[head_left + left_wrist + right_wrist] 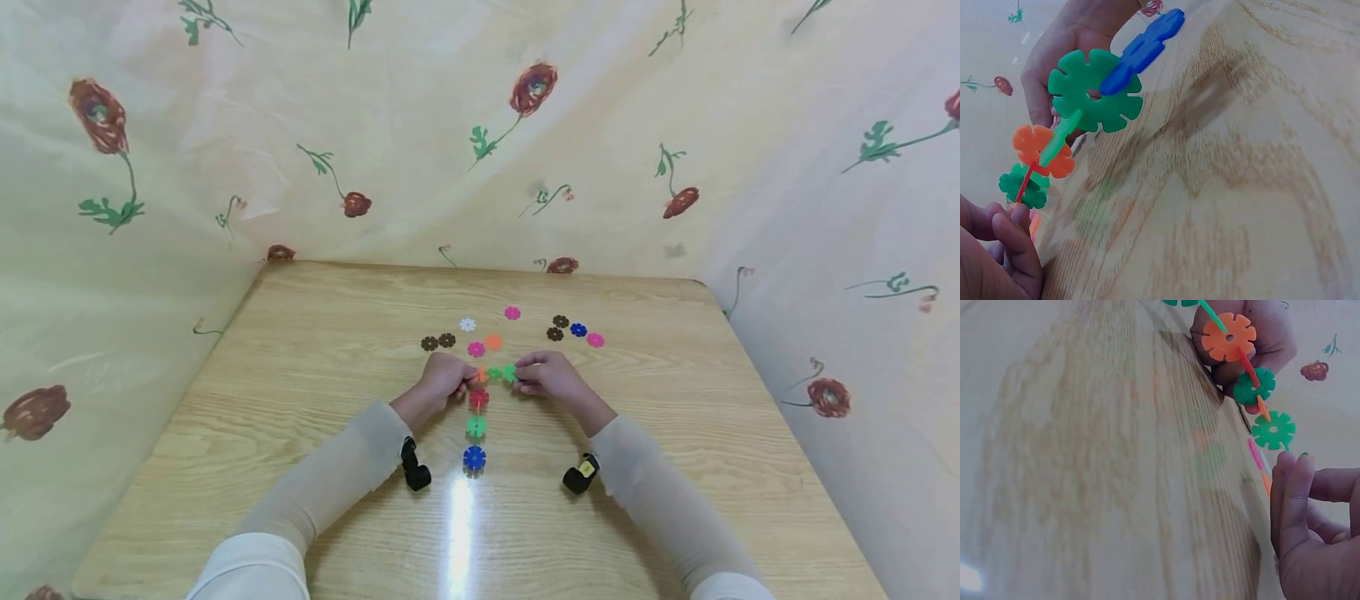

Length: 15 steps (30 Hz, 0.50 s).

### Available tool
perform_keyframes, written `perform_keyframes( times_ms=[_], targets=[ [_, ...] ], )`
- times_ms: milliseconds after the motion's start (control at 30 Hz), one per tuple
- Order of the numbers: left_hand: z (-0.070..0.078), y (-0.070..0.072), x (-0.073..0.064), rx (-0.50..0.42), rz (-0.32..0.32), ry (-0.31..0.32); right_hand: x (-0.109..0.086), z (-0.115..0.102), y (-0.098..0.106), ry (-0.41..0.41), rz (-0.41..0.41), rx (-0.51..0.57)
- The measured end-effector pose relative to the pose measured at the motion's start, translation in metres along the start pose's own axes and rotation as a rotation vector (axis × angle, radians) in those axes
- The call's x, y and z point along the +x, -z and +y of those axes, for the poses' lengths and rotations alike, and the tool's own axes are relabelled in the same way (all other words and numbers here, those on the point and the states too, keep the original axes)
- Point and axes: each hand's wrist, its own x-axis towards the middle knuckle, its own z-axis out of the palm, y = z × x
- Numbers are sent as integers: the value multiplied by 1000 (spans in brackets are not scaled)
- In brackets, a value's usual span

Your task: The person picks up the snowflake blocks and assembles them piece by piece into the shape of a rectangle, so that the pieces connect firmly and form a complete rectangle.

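Observation:
A chain of notched, flower-shaped plastic linking discs runs toward the person, with a blue disc (474, 457) at its near end, then a green disc (476, 427) and a red disc (478, 397). At the far end it bends right through more green discs. My left hand (442, 377) pinches the chain by an orange disc (482, 375) at the bend. On the other side, my right hand (551, 373) pinches the last green disc (510, 372) between thumb and fingers. In the right wrist view those fingertips (1297, 464) cover most of that disc.
Loose discs lie beyond the hands: a white disc (468, 324), pink and orange ones, and brown discs (438, 342) at left. Further right are more brown discs (558, 327), a blue and a pink one. A flowered cloth (420, 125) hangs behind the wooden table (337, 317).

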Motion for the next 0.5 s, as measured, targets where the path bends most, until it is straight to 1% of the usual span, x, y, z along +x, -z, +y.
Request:
perform_keyframes(
  times_ms=[233, 500],
  targets=[
    [-1, 0, 0, 6, 1, -3, -2, 5, -4, -13, -4, 67],
    [-1, 0, -1, 13, -2, -16, -3, 4, -6, 0, 3, 85]
  ],
)
